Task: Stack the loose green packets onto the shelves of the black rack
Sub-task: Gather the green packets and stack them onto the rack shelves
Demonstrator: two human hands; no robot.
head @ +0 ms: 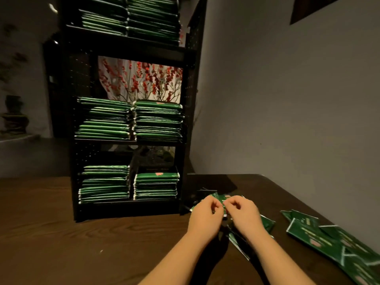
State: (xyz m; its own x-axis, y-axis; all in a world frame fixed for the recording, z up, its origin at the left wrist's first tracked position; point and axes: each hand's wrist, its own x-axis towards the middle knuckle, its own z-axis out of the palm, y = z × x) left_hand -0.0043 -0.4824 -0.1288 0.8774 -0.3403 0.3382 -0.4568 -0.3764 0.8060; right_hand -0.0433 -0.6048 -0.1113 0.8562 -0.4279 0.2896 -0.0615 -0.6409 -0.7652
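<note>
Two bare arms reached out over the dark wooden surface (82,233). The left hand (206,215) and the right hand (243,212) were close together, almost touching. Their fingers were curled down onto a small pile of green packets (219,199) that lay under them. It looked like both hands were pinching packets from that pile, but the fingertips were bent under, so I could not tell just how they held them. More packets from the same pile stuck out below the right hand (267,223) and under the right wrist.

Off to the right of the hands, well apart from them, more loose green packets (320,241) lay scattered on the surface next to the grey wall (287,99). Some lay on top of others.

Past the hands and a bit to the left stood the black rack (189,112). Its bottom shelf held two stacks of packets side by side, a left stack (104,185) and a shorter right stack (156,186). The shelf above held two taller stacks (131,120). The top shelf held two more stacks (131,17).

Behind the rack, through the gap over the middle stacks, were red flowers (141,79). Far off to the left of the hands sat a dark pot (14,116) on a ledge.
</note>
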